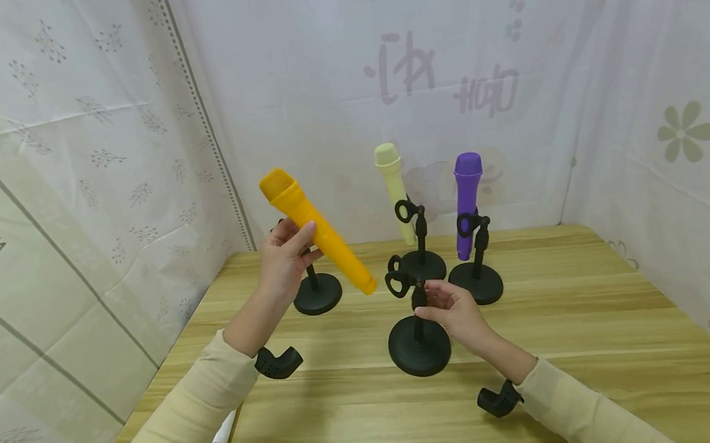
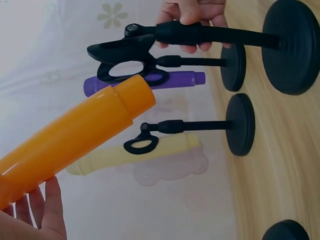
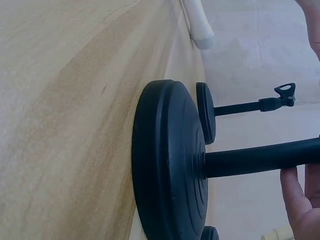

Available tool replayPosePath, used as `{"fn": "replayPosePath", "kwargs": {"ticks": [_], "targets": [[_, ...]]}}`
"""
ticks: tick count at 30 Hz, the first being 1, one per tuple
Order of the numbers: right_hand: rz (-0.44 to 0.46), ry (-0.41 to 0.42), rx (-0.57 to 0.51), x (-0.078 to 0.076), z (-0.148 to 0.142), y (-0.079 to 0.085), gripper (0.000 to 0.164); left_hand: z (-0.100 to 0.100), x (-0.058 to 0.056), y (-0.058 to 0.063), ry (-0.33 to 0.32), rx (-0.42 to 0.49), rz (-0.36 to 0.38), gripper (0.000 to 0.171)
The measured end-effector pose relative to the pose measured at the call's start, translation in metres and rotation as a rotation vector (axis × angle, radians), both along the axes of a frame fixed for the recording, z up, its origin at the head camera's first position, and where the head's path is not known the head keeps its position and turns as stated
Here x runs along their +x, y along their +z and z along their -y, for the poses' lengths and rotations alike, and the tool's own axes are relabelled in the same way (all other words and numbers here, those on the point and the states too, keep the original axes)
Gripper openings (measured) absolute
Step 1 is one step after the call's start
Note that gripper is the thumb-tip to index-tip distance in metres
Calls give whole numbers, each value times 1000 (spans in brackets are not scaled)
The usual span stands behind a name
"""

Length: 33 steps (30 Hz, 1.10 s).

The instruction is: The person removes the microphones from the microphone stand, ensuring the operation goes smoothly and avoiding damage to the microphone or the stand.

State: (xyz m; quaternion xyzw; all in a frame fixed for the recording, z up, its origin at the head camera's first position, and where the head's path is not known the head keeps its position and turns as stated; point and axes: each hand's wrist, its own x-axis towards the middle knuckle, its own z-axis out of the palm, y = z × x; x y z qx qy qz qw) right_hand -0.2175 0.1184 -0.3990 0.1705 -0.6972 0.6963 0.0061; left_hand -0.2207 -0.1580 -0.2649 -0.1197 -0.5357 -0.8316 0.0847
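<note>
In my left hand [image 1: 281, 261] I hold an orange microphone [image 1: 332, 243] in the air, between thumb and fingers. It slants, its mesh head up to the left and its tail down to the right. The tail [image 2: 135, 97] is close to the clip of the front black microphone stand [image 1: 418, 345] but apart from it. My right hand [image 1: 459, 314] grips that stand's post [image 3: 260, 159] just below the clip. The stand is upright, and its clip [image 1: 396, 277] holds nothing.
Behind stand a pale yellow microphone [image 1: 396, 186] and a purple microphone [image 1: 466, 200], each in a black stand. Another black stand [image 1: 318, 294] is behind my left hand. A white object [image 1: 220, 440] lies at the front left of the wooden table [image 1: 345, 413]. Patterned curtains surround it.
</note>
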Motion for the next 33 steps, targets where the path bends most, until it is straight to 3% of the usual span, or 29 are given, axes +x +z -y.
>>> {"fn": "replayPosePath", "kwargs": {"ticks": [15, 24, 33], "targets": [[-23, 2, 25, 1, 4, 6, 40, 12, 2, -11, -8, -145, 128, 46], [-59, -40, 66, -4, 8, 13, 41, 17, 5, -20, -40, -214, 139, 49], [-49, -43, 74, -11, 13, 22, 42, 24, 9, -32, -26, -275, 238, 56]]}}
